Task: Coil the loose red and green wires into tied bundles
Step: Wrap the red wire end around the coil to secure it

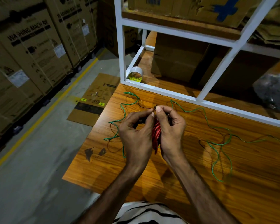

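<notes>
Head view: washing-machine cartons (27, 50) line the floor at far left, with a tape roll (136, 74) on the white rack's (217, 42) low shelf. Above the wooden surface (184, 167), the left hand (136, 136) pinches a wire end while the right hand (171, 128) curls round the coiled red wire (156, 135) between them. Loose green wire (217, 143) sprawls over the surface on both sides.

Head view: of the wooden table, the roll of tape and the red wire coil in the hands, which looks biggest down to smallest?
1. Wooden table, by far.
2. Red wire coil.
3. Roll of tape, though farther away, so unsure.
</notes>
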